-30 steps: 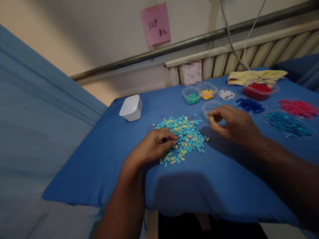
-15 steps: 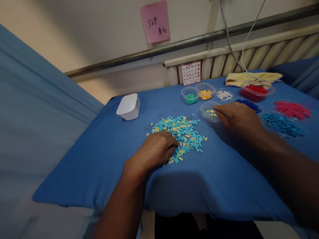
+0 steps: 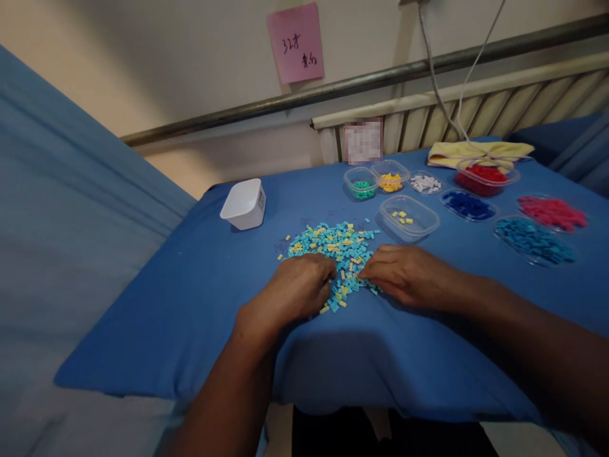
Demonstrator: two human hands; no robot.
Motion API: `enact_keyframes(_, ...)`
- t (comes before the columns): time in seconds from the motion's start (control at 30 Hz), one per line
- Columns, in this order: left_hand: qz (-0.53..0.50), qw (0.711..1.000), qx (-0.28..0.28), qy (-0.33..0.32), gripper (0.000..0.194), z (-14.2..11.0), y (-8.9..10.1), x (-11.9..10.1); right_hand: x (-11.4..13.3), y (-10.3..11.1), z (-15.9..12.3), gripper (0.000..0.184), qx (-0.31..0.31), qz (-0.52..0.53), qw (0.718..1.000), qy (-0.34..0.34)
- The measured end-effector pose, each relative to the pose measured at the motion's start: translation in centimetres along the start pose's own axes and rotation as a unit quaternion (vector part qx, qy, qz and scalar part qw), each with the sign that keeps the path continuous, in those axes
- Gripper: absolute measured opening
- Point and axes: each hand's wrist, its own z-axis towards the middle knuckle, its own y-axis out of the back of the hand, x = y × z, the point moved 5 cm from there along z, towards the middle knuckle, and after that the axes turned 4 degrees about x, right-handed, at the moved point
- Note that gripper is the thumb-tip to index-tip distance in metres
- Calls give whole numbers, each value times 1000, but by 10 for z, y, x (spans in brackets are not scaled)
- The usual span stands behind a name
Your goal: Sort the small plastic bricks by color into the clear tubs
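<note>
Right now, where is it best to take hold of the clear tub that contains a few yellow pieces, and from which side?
Probably grip the clear tub by its near long rim, coming from above on the right hand side. It stands upright and open, with low walls, and the space between it and the pile of small bricks is free.

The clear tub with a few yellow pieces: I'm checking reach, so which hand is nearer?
Right. The right hand lies just below the clear tub; the left hand sits further left, on the pile.
</note>
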Motion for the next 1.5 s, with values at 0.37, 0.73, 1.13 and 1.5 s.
enact_keyframes(0.37,-195,979,-60,-9,19,-1,10,10,-20,27,-21,21,18,160,981,-110)
enact_keyframes(0.73,-303,950,-82,0,14,3,6,12,-40,18,-30,22,30,16,992,-119)
enact_keyframes(1.13,-657,741,-135,37,31,22,-8,-2,-5,25,-9,15,-132,186,965,-133)
enact_keyframes(1.5,-697,689,-196,47,29,38,-15,-20,-14,-19,2,24,-257,440,817,-269)
